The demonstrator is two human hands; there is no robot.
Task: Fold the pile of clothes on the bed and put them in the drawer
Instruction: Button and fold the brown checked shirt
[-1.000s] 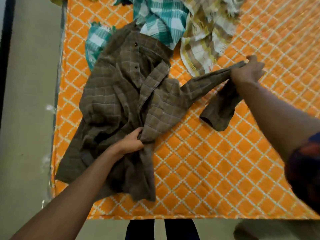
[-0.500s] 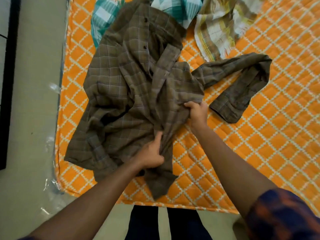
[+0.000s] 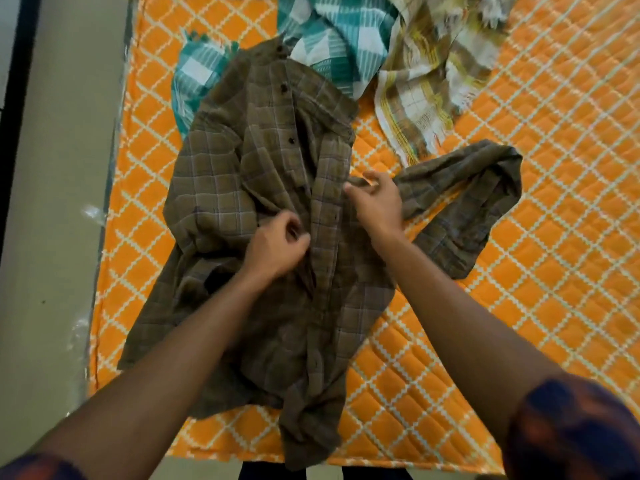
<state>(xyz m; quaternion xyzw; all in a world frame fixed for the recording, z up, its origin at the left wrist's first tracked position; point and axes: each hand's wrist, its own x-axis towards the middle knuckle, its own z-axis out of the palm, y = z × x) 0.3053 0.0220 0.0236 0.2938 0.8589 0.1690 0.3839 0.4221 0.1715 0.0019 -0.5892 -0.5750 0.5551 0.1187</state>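
While the brown checked shirt (image 3: 242, 188) lies front-up on the orange bed (image 3: 519, 271), the left hand (image 3: 277, 244) pinches its button strip, and the right hand (image 3: 379, 206) pinches cloth where the sleeve begins. A teal cloth (image 3: 332, 36) and a yellow-checked cloth (image 3: 426, 98) lie beyond the collar.

Covered, cropped, blurred
The teal checked cloth (image 3: 332, 39) runs under the brown checked shirt (image 3: 221, 188) and — like the yellow checked cloth (image 3: 422, 91) — off the top edge; forearms (image 3: 194, 341) cover the shirt's lower front; the right hand (image 3: 379, 206) is blurred, its grip unclear.
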